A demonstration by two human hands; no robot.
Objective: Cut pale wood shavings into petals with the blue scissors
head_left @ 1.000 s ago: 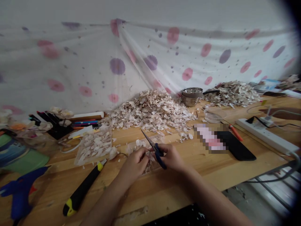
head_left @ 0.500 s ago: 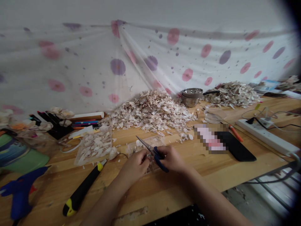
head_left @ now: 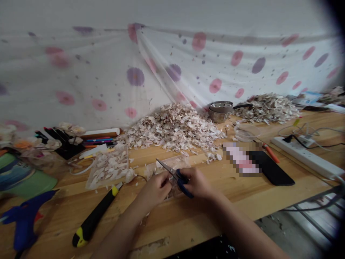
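My right hand [head_left: 198, 183] grips a pair of scissors [head_left: 181, 180] with dark blue handles, the blades pointing up and to the left. Close beside the blades is my left hand [head_left: 157, 187], its fingers pinched together; whatever lies between them is hidden. Below both hands is a clear plastic tray [head_left: 151, 167], partly covered by them, with pale bits inside. To its left stands another clear tray filled with pale, petal-like flakes [head_left: 109, 163]. A small whitish bud-like piece [head_left: 130, 175] lies at that tray's right corner.
Behind the trays rises a large heap of flakes [head_left: 175, 126]. A yellow-black utility knife [head_left: 97, 216] and blue glue gun [head_left: 25, 219] lie left. On the right are a black phone-shaped object [head_left: 271, 169], a screwdriver [head_left: 270, 153], a power strip [head_left: 304, 154] and a metal pot [head_left: 219, 113].
The scissors' tip has dipped slightly. A small pale bit now shows on the table below my left wrist. Both hands stay in nearly the same place.
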